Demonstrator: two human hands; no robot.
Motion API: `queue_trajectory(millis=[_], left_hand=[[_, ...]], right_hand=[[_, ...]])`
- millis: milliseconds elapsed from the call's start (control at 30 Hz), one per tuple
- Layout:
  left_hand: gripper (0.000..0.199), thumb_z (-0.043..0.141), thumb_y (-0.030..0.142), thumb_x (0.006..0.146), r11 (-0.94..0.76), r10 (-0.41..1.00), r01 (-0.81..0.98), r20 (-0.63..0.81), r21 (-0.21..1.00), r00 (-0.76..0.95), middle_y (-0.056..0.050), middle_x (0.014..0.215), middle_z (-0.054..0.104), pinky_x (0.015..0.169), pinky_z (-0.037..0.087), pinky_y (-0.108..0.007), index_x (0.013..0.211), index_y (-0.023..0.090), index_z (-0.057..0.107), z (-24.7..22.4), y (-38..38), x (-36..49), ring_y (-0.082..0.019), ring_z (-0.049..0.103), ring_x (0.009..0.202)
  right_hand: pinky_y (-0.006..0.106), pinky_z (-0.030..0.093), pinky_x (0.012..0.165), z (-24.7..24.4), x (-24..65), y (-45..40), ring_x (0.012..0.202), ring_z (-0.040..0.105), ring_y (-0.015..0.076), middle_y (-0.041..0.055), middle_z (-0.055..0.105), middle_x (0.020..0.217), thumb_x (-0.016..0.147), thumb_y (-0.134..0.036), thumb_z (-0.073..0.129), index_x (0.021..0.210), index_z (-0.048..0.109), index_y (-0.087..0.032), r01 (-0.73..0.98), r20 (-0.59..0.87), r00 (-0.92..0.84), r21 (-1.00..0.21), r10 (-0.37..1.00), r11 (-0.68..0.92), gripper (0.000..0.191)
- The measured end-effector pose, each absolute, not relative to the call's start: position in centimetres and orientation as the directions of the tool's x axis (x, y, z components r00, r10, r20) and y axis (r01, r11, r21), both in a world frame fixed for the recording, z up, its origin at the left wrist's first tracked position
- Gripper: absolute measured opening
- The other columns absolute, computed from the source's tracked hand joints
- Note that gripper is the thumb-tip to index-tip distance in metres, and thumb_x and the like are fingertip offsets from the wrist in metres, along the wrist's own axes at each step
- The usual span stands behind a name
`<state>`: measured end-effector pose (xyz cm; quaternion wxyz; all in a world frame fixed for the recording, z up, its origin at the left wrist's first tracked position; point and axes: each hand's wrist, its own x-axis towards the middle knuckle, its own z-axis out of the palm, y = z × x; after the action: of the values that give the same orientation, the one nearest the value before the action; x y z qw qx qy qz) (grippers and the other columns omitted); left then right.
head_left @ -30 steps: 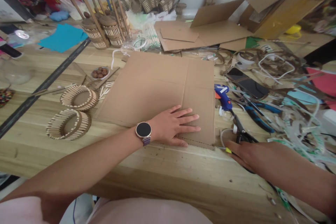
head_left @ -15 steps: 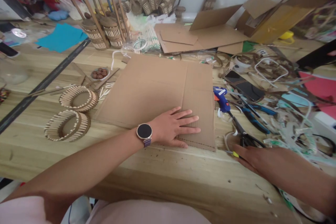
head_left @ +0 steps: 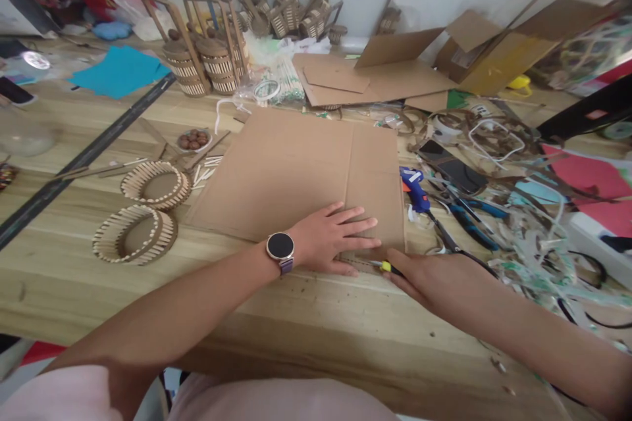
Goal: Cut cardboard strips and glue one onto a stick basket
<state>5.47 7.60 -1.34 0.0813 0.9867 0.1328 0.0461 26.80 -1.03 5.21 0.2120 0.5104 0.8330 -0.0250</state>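
Note:
A flat sheet of brown cardboard [head_left: 291,164] lies on the wooden table in front of me. My left hand [head_left: 336,240] rests flat on its near right part, fingers spread, a watch on the wrist. Closed around a yellow and black utility knife [head_left: 386,267], my right hand [head_left: 419,276] is at the near right corner of the sheet. The thin blade points left along the near edge, just by my left thumb. Most of the knife's handle is hidden in my fingers.
Two round stick baskets [head_left: 135,237] stand at the left, near a bowl of brown balls [head_left: 194,139]. At the right lie a blue glue gun [head_left: 415,187], pliers [head_left: 474,223], a phone [head_left: 451,166] and tangled strips. Cardboard pieces [head_left: 385,82] and handled baskets [head_left: 217,66] are at the back.
My right hand has moved left with the utility knife, from beside the scissors to the cardboard's near right corner. My left hand stays flat on the sheet. The view has shifted slightly.

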Motion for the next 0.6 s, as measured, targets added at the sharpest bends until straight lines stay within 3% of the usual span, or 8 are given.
queue_trajectory(millis=[167, 400, 600], left_hand=[[0.064, 0.048, 0.062, 0.093, -0.953, 0.269, 0.249, 0.108, 0.172, 0.957, -0.004, 0.161, 0.030, 0.118, 0.019, -0.051, 0.147, 0.028, 0.042, -1.6, 7.6, 5.5, -0.030, 0.022, 0.149], [0.063, 0.048, 0.062, 0.092, -0.951, 0.275, 0.254, 0.111, 0.175, 0.955, -0.004, 0.160, 0.031, 0.118, 0.021, -0.051, 0.146, 0.029, 0.042, -1.7, 7.6, 5.5, -0.030, 0.023, 0.148], [0.063, 0.049, 0.061, 0.092, -0.953, 0.267, 0.241, 0.133, 0.181, 0.954, -0.005, 0.160, 0.032, 0.117, 0.022, -0.052, 0.145, 0.027, 0.044, -2.0, 7.7, 5.6, -0.031, 0.024, 0.148]], right_hand=[[0.025, 0.020, 0.040, 5.1, 24.8, 0.6, 0.060, 0.073, 0.0236, 0.0073, 0.074, 0.066, 0.100, -0.032, 0.041, 0.114, 0.059, -0.014, 0.813, -0.474, -0.439, 0.152, 0.763, 0.562, 0.029], [0.028, 0.035, 0.043, 5.0, 24.6, 0.9, 0.063, 0.073, 0.0265, 0.0108, 0.076, 0.075, 0.100, -0.032, 0.039, 0.114, 0.060, -0.013, 0.823, -0.470, -0.467, 0.077, 0.749, 0.562, 0.032], [0.029, 0.040, 0.044, 5.3, 23.9, 1.1, 0.066, 0.074, 0.0275, 0.0116, 0.076, 0.078, 0.099, -0.028, 0.040, 0.111, 0.062, -0.013, 0.811, -0.519, -0.433, 0.131, 0.737, 0.570, 0.030]])
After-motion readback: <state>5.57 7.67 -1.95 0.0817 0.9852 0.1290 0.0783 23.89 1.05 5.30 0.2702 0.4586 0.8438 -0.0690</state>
